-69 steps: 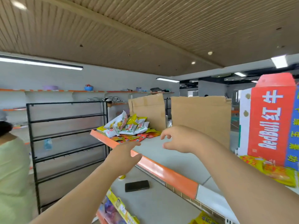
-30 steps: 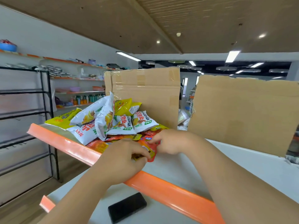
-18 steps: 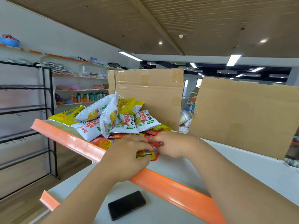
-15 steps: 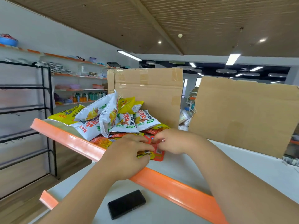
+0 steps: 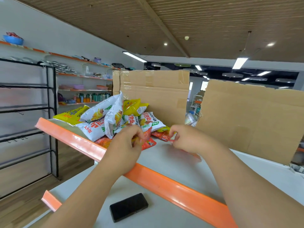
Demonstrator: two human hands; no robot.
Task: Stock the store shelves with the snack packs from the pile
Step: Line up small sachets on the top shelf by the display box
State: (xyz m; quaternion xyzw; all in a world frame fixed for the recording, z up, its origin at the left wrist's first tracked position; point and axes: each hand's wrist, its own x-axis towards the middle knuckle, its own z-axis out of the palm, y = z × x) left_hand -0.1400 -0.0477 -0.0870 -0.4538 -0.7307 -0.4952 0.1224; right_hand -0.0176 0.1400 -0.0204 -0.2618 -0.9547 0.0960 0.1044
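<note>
A pile of snack packs (image 5: 113, 119), white and yellow bags over small red packs, lies at the left end of the top shelf (image 5: 172, 162), which has an orange front edge. My left hand (image 5: 126, 145) is at the pile's near side, fingers pinched on a small red pack (image 5: 147, 137). My right hand (image 5: 185, 139) is just right of the pile, pinching another small red pack (image 5: 164, 136). Part of each pack is hidden by my fingers.
Two cardboard panels (image 5: 154, 94) (image 5: 250, 119) stand at the back of the shelf. A black phone (image 5: 129, 207) lies on the lower shelf. A black wire rack (image 5: 28, 122) stands at the left, with stocked wall shelves (image 5: 83, 89) behind.
My hands reached the pile and closed together on its small red packs. Since half a second ago they have drawn apart, each with a red pack pinched.
</note>
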